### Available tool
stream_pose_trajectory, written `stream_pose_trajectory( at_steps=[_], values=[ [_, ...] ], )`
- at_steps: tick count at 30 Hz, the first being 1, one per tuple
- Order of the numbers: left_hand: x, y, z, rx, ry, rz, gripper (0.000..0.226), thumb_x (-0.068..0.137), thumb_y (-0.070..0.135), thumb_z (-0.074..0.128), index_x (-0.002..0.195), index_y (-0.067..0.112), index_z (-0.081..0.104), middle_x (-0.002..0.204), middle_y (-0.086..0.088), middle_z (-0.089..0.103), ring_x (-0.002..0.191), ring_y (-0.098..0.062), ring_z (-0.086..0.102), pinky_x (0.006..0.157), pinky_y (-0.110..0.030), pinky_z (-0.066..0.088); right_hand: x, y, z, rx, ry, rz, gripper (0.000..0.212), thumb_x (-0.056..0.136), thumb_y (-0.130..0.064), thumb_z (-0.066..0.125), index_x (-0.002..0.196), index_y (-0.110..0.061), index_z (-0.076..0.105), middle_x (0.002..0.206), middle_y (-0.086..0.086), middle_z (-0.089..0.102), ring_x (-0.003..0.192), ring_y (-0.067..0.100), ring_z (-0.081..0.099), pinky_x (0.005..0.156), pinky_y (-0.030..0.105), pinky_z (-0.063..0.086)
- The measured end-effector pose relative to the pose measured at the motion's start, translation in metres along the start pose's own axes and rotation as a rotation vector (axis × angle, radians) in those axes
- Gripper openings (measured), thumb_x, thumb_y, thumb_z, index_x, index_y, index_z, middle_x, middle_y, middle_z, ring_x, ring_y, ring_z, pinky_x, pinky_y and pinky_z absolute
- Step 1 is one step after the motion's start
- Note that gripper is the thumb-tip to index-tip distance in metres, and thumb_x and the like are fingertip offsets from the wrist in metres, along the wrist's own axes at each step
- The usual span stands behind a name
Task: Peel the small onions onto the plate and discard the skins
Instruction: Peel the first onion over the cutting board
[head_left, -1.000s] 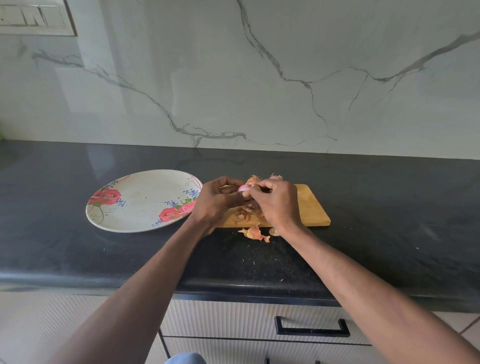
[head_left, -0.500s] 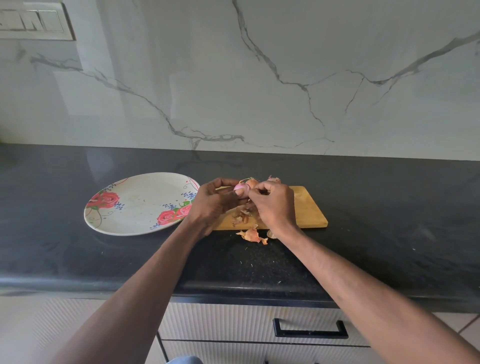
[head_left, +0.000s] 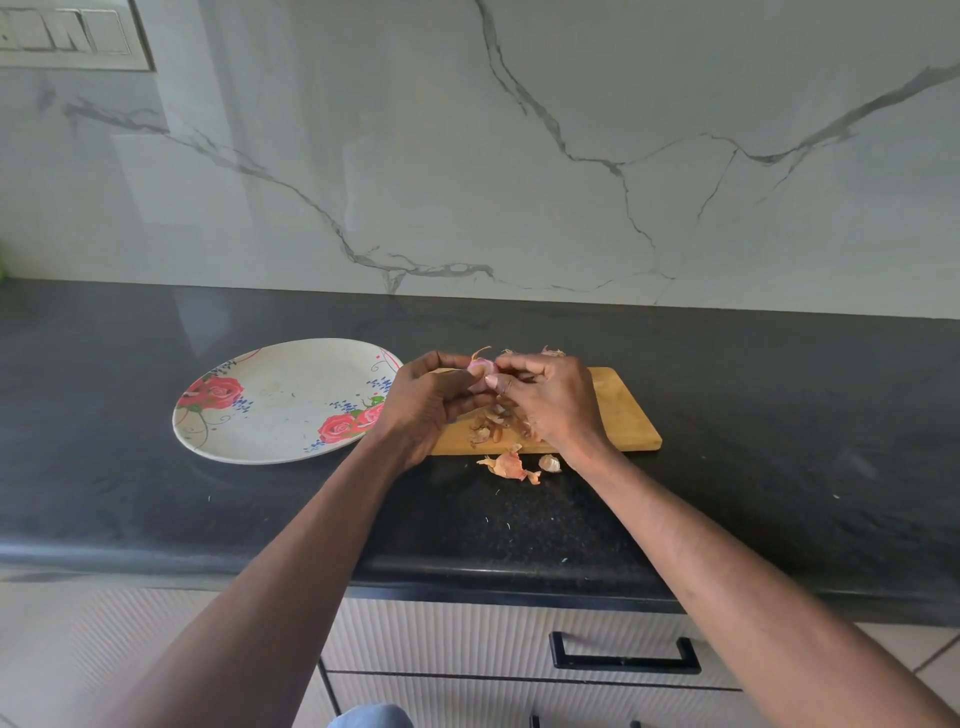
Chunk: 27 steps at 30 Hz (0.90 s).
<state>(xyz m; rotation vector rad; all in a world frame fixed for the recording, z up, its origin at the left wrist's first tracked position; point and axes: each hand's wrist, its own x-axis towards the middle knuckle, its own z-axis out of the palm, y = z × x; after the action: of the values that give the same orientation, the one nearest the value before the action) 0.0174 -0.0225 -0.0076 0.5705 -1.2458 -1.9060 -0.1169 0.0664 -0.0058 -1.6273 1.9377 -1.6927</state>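
A small pink onion (head_left: 479, 367) is held above the left end of the wooden cutting board (head_left: 621, 415). My left hand (head_left: 428, 402) grips it from the left, and my right hand (head_left: 545, 397) pinches it from the right with thumb and fingertips. Loose brown skins (head_left: 491, 428) lie on the board under my hands. More skin pieces (head_left: 511, 466) lie on the counter just in front of the board. Another unpeeled onion (head_left: 551, 352) peeks out behind my right hand. The white plate with red roses (head_left: 283, 400) sits left of the board with nothing on it.
The black stone counter (head_left: 779, 441) runs the full width, backed by a marble wall. Below its front edge are pale drawers with a black handle (head_left: 623, 657). A switch panel (head_left: 67, 34) is at the top left.
Both hands stay together on the onion over the board. The fingers have shifted slightly on it, with more of the pink onion showing now.
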Motion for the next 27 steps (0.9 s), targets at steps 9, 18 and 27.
stream_pose_trajectory(
  at_steps=[9, 18, 27],
  values=[
    [-0.003, -0.001, 0.0, 0.049, -0.023, 0.005, 0.011, 0.088, -0.006, 0.068, 0.096, -0.003, 0.061, 0.092, -0.021, 0.074, 0.082, -0.027, 0.075, 0.079, -0.038, 0.063, -0.007, -0.002, 0.005, -0.001, 0.093, -0.079, 0.01, 0.082, -0.022, 0.083, 0.086, -0.013, 0.081, 0.071, -0.021, 0.072, 0.074, 0.007, 0.068, 0.081, 0.044, 0.055],
    [-0.004, 0.0, 0.0, 0.097, -0.038, 0.014, 0.014, 0.088, -0.004, 0.068, 0.1, -0.003, 0.06, 0.089, -0.018, 0.073, 0.078, -0.024, 0.074, 0.069, -0.03, 0.062, -0.007, 0.005, 0.016, -0.104, 0.199, -0.168, 0.019, 0.084, -0.023, 0.079, 0.074, -0.007, 0.076, 0.068, -0.001, 0.072, 0.064, 0.016, 0.062, 0.078, 0.054, 0.054],
    [0.0, -0.004, -0.001, 0.098, -0.047, 0.01, 0.019, 0.085, -0.003, 0.071, 0.1, -0.002, 0.06, 0.091, -0.023, 0.073, 0.082, -0.028, 0.074, 0.08, -0.038, 0.063, -0.007, 0.002, 0.015, -0.008, 0.19, -0.024, 0.014, 0.078, -0.025, 0.085, 0.073, -0.015, 0.077, 0.069, -0.013, 0.07, 0.074, 0.008, 0.068, 0.073, 0.03, 0.058]
  ],
)
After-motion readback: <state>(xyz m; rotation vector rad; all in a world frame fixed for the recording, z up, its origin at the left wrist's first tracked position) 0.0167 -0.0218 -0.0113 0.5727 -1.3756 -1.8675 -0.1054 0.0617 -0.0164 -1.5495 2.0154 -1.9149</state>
